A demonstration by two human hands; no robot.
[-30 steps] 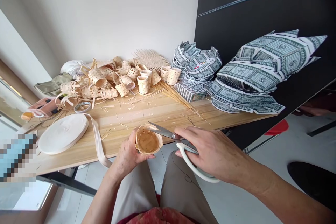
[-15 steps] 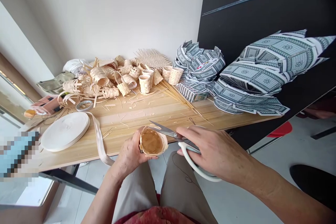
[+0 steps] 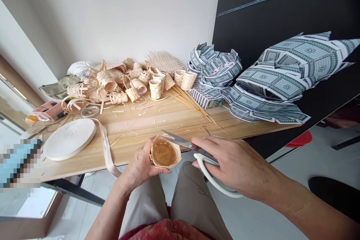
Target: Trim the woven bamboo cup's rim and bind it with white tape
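A small woven basket (image 3: 164, 152) of pale wood strips is held by my left hand (image 3: 140, 167), its open mouth tipped toward me. The fingers wrap round its left side and underneath. My right hand (image 3: 233, 167) grips a pair of scissors (image 3: 208, 170) with white handles. Their blades point left and lie across the basket's far rim, close together. A small sliver of strip shows beside the blades. A dark thread hangs over my right knee, below the basket.
A roll of white tape (image 3: 70, 139) lies at the left, its end hanging over the edge of the wooden table (image 3: 149, 122). Behind are woven pieces (image 3: 108, 80), small finished cups (image 3: 155, 89), thin sticks (image 3: 197, 107) and folded-card shapes (image 3: 275, 78). Scraps litter the tabletop.
My right hand and the scissors have shifted slightly right. A small sliver now shows above the blades at the basket's rim. My left hand still holds the basket.
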